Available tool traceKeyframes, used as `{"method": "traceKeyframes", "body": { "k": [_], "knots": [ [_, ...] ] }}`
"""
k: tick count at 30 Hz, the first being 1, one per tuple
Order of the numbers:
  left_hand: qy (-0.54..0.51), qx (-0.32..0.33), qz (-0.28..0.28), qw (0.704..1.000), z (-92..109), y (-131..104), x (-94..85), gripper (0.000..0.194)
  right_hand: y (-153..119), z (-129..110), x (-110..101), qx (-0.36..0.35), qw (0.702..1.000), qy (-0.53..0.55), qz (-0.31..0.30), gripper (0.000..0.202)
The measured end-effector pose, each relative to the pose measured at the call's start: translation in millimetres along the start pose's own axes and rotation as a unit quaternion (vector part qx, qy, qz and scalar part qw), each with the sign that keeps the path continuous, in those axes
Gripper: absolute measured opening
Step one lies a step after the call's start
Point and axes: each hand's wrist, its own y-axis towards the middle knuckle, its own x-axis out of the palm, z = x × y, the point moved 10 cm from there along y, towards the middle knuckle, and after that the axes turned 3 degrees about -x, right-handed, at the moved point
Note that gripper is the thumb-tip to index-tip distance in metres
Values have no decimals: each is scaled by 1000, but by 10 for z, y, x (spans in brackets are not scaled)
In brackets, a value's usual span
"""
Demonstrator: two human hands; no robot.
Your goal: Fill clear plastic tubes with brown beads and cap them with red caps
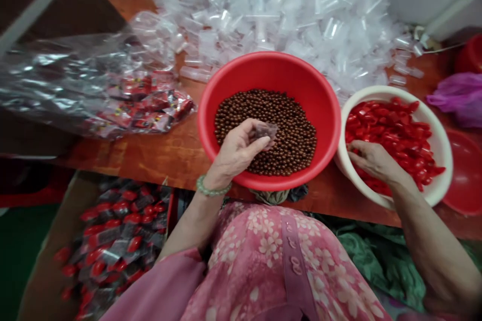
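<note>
My left hand point(237, 150), with a green bead bracelet at the wrist, is closed around a small clear plastic tube point(266, 131). It is above a red basin point(271, 67) that holds many small round brown balls point(289, 140). On the right, my right hand point(372, 159) reaches into a white bowl point(444, 133) full of shiny red plastic caps point(395, 128). Its fingers are bent together near the bowl's left wall, and whatever they may grip is hidden.
A large heap of clear plastic tubes point(286, 15) covers the back of the wooden table point(165, 158). A plastic bag with red packets point(139, 105) lies left. Below stands a box of red-capped tubes point(116, 235). A red lid point(465, 173) and purple bag point(457, 98) are far right.
</note>
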Motion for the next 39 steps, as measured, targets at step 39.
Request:
{"method": "traceKeyframes", "body": {
  "k": [39],
  "knots": [
    [70,94,-20,993,53,-398,198,22,5,-2062,725,-167,982,41,84,32]
  ]
}}
